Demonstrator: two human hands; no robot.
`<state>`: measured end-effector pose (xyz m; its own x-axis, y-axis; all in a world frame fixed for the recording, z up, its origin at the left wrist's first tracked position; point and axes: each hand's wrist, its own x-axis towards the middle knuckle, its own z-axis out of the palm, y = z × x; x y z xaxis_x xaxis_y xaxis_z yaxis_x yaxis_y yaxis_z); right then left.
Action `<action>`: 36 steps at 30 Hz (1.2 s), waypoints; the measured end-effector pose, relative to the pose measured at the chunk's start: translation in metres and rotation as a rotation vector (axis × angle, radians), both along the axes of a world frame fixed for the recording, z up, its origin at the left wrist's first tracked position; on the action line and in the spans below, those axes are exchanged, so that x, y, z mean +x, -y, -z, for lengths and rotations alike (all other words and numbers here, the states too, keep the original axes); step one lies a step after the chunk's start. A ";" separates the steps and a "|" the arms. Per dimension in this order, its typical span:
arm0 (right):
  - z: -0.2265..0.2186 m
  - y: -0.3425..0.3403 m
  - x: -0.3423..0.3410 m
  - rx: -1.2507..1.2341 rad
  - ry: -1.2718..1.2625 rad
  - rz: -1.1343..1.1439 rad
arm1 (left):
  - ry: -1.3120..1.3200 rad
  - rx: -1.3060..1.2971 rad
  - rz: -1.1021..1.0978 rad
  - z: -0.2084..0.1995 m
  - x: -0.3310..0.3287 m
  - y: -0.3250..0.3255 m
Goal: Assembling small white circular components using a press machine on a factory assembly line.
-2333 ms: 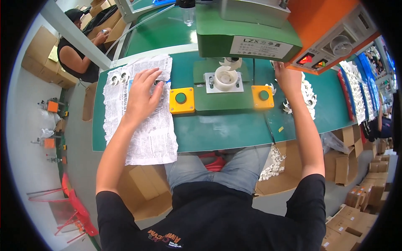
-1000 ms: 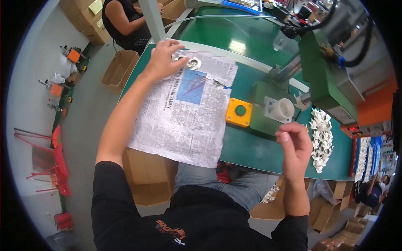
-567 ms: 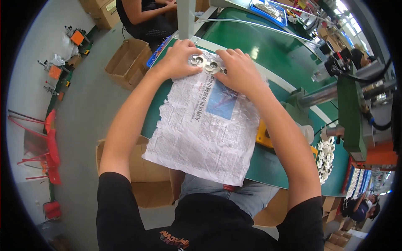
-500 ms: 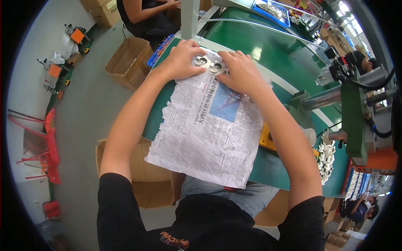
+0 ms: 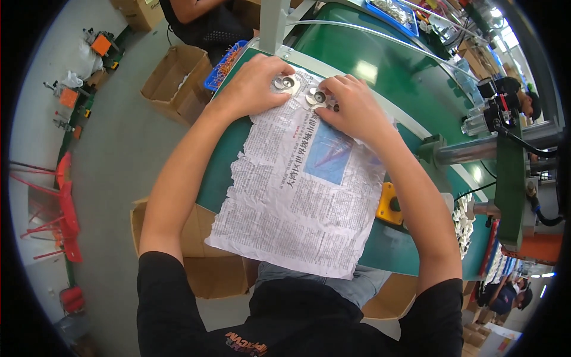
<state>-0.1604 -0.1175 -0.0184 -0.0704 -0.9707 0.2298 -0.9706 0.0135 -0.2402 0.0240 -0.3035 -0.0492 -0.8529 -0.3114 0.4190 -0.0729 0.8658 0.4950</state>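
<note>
A crumpled newspaper sheet (image 5: 270, 199) lies over the green worktable and hangs past its near edge. At its far end sit small silvery metal parts with round cups, in two groups. My left hand (image 5: 257, 86) curls round the left metal parts (image 5: 287, 83), thumb and fingers pressed at their sides. Around the right metal parts (image 5: 317, 97), my right hand (image 5: 357, 108) is closed, thumb on the near side and index finger on the far side. Both hands rest at the paper's far end, a narrow gap between the two groups. My palms hide some of the parts.
A yellow control box (image 5: 389, 203) and a heap of pale metal parts (image 5: 463, 226) lie right, beside a green machine arm (image 5: 510, 190). A blue bin (image 5: 225, 64) and a white post (image 5: 272, 27) stand at the far left. Cardboard boxes (image 5: 172, 80) sit on the floor; a co-worker (image 5: 208, 27) is beyond.
The two groups of metal parts have moved apart, the right one shifting right with my right hand. The newspaper's near edge sits slightly lower in view.
</note>
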 end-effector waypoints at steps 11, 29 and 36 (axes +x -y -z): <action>0.005 0.016 -0.001 -0.142 0.061 -0.028 | 0.010 0.145 0.039 0.002 -0.003 -0.001; -0.004 -0.029 -0.012 -0.040 -0.093 0.036 | -0.016 0.153 0.009 0.006 -0.003 -0.007; 0.006 -0.017 -0.010 -0.150 -0.097 0.008 | -0.040 0.191 0.005 0.010 0.004 -0.009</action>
